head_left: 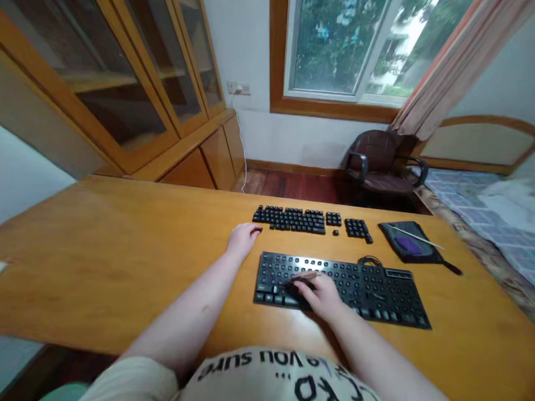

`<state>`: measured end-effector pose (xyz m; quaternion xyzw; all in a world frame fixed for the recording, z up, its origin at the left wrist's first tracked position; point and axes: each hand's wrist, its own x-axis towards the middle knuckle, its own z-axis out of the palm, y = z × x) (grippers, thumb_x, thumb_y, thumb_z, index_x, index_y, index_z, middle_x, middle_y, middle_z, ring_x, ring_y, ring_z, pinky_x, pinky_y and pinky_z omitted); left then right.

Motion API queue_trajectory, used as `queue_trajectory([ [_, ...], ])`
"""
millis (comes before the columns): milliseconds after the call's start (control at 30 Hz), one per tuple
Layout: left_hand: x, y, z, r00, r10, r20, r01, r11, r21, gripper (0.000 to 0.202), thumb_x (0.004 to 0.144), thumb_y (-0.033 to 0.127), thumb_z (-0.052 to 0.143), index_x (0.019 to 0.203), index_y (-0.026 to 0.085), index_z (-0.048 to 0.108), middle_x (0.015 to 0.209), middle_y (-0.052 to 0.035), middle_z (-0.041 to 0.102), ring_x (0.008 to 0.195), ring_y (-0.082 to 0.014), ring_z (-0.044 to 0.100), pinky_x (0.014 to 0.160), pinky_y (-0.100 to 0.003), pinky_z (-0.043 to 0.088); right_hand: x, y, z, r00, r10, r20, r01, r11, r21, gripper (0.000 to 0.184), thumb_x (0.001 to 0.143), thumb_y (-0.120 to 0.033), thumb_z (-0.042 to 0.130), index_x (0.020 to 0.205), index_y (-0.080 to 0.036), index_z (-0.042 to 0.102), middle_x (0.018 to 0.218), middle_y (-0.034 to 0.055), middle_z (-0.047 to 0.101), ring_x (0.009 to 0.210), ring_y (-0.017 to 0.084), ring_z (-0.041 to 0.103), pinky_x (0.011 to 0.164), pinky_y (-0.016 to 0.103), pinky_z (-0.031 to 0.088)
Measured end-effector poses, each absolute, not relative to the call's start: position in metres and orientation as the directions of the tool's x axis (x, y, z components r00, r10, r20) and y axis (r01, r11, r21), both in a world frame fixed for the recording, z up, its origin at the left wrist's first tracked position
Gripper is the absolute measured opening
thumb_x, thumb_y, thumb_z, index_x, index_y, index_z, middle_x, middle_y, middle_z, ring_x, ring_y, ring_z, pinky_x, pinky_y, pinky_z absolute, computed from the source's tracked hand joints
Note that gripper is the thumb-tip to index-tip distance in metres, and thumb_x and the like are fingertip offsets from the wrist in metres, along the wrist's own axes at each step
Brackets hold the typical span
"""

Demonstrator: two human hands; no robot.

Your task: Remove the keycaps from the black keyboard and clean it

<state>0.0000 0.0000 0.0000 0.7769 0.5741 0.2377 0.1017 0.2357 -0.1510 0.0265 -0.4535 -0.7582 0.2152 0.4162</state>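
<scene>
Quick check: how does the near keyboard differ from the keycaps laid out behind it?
The keyboard is one solid board, mostly bare of caps; the keycaps are loose pieces set in separate groups. The keyboard lies nearer, under the right hand; the keycaps lie farther, with the left hand at their left end. Both are black, on the table.

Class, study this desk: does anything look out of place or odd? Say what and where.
Yes: the keyboard looks bare, most caps off. The loose keycaps lie in neat rows on the desk beyond it; the left hand reaches their left end. The right hand rests on the keyboard.
</scene>
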Motion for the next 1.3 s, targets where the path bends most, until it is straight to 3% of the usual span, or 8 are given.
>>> queue_trajectory([
  [633,0.007,-0.003,-0.002,0.331,0.915,0.231,0.866,-0.392,0.309,0.032,0.086,0.028,0.047,0.115,0.028,0.061,0.095,-0.0033,0.068,0.091,-0.0206,0.06,0.083,-0.034,0.044,0.237,-0.152,0.031,-0.244,0.904,0.351,0.501,0.427,-0.752,0.016,0.086,-0.027,0.054,0.086,-0.022,0.069,0.084,0.0045,0.073,0.079,0.018,0.068,0.076,0.032,0.054],
  [1033,0.005,-0.003,-0.004,0.327,0.911,0.253,0.851,-0.4,0.34,0.036,0.084,0.025,0.048,0.119,0.026,0.058,0.09,-0.0032,0.067,0.086,-0.02,0.061,0.081,-0.033,0.045,0.237,-0.154,0.021,-0.169,0.936,0.31,0.517,0.352,-0.78,0.015,0.085,-0.029,0.055,0.091,-0.021,0.066,0.09,0.0072,0.072,0.078,0.02,0.068,0.071,0.033,0.055],
  [1300,0.006,-0.004,-0.001,0.327,0.911,0.252,0.841,-0.402,0.361,0.032,0.084,0.024,0.048,0.113,0.026,0.062,0.095,-0.0025,0.068,0.089,-0.0193,0.061,0.083,-0.032,0.045,0.238,-0.153,0.021,-0.194,0.92,0.34,0.528,0.39,-0.754,0.015,0.085,-0.029,0.054,0.09,-0.021,0.066,0.089,0.0066,0.072,0.083,0.02,0.068,0.075,0.033,0.054],
])
